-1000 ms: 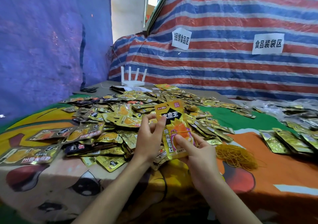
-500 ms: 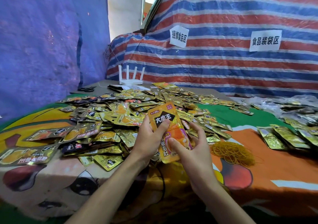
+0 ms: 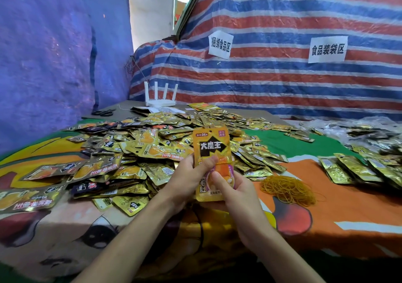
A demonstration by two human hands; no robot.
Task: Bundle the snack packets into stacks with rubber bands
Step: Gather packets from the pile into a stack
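Half a second ago the orange packet [image 3: 212, 152] leaned to your left, and the fingers of your right hand [image 3: 239, 193] were fanned out behind it. Now the packet stands nearly upright, its printed face toward you, and your right hand has closed in on its lower half. Your left hand [image 3: 185, 180] has kept its place on the left edge, with the thumb a little higher across the front.

Both hands pinch the packet. The left thumb lies across its middle just under the black label, and the other left fingers [image 3: 191, 161] curl round behind. The right thumb presses the lower front, with the rest of that hand cupped under and behind the bottom right corner. You cannot tell whether more packets sit behind the front one.

You hold the packet above the near edge of the bench [image 3: 348, 208], in front of the heap of loose packets [image 3: 141, 152] that spreads away to your left. The rubber bands [image 3: 287, 188] lie in a tangle on the cloth just to the right of your right hand, not touching it. A row of gold packets [image 3: 356, 169] lies further right.
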